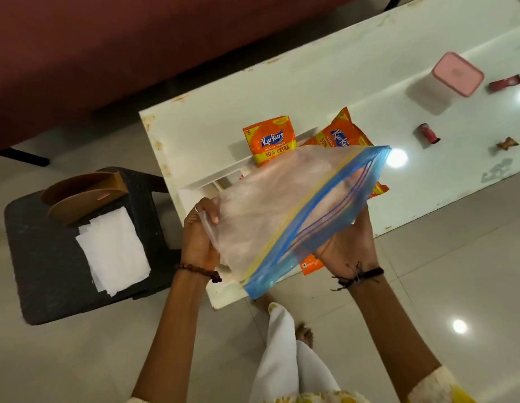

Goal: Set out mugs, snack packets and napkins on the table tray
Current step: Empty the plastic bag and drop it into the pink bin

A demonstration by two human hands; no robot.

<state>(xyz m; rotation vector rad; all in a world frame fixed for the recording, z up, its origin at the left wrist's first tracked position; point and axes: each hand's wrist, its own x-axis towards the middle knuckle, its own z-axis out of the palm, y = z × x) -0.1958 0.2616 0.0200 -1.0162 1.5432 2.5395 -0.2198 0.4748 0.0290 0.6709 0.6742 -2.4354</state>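
I see left hand (199, 237) and right hand (347, 245) gripping zip bag (282, 210) over worktop (212, 123) edge; floor (456, 271) open rightward.

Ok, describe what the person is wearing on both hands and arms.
The left hand has a thin, pale ring on one finger and a brown beaded bracelet at the wrist. The right hand has a black thread band tied at the wrist, with loose ends sticking out. Both forearms are bare; cream sleeves with yellow pattern begin near the elbows at the bottom edge.
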